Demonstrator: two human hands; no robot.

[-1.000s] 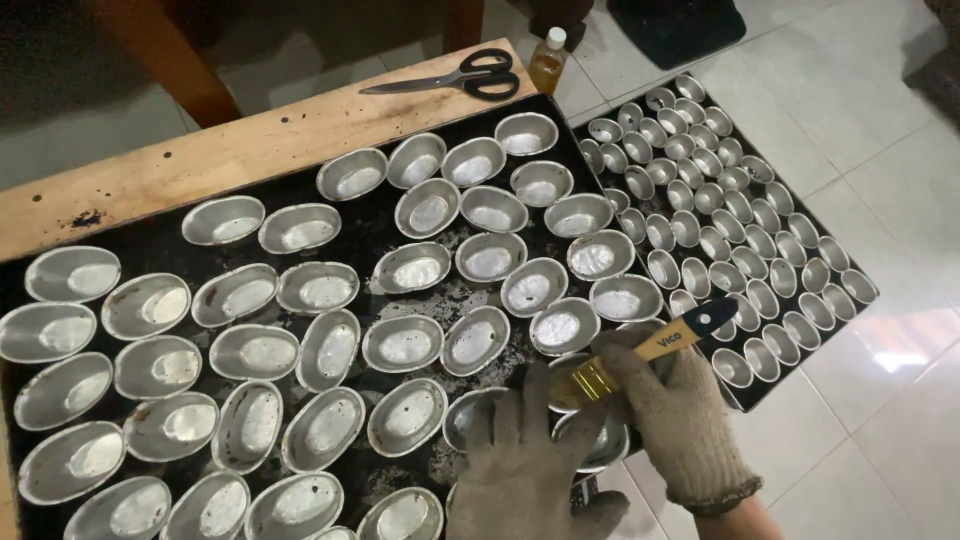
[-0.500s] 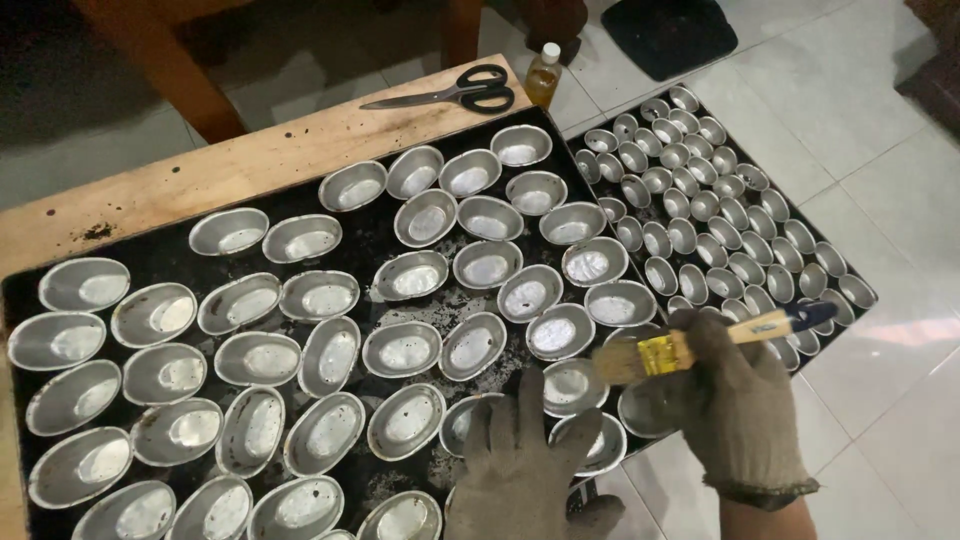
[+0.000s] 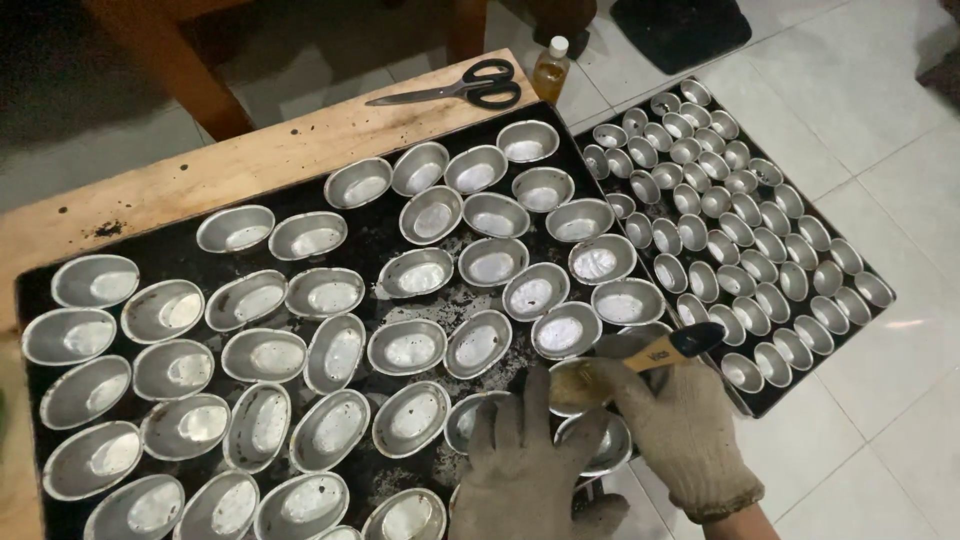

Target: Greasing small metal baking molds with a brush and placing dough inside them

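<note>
Near the bottom edge of the view, two gloved hands work over a black baking tray [image 3: 395, 240] crowded with small oval metal moulds. The right hand [image 3: 680, 430] is closed around a pastry brush [image 3: 640, 360], gripping the handle near the bristle end. The brush's long axis runs from lower left to upper right: the bristles point left, into a mould [image 3: 575, 385] just beside the hand, and the dark handle tip points up and away to the right. The left hand [image 3: 525, 470] lies flat with fingers spread, resting on the moulds just left of the brush, grasping nothing. The brush looks light, with a stiff handle and soft bristles, likely greasy, so the handle is the best place to hold it. Beyond the right hand sits a second tray [image 3: 880, 315] of smaller cups. Far above both hands lie scissors [image 3: 465, 88] and a small bottle [image 3: 550, 72].
</note>
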